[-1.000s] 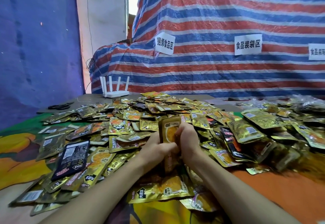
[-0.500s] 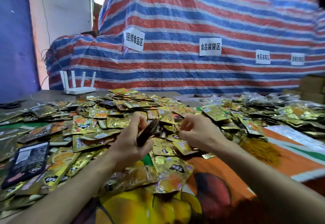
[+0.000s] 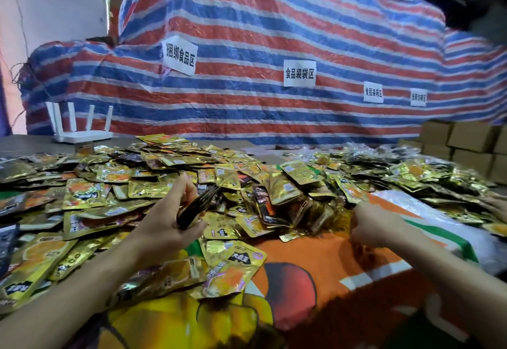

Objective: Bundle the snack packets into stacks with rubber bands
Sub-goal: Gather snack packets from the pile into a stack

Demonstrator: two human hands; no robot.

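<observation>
Orange cloth (image 3: 315, 252) is showing between the hands. Left hand (image 3: 167, 225) is gripping a packet stack (image 3: 192, 208) edge-on; right hand (image 3: 375, 225) is lying curled, hold unclear.

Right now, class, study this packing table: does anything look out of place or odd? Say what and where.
The white router at the far left, just behind the heap of snack packets, looks out of place: electronics among food. The packets lie jumbled, unsorted.
</observation>
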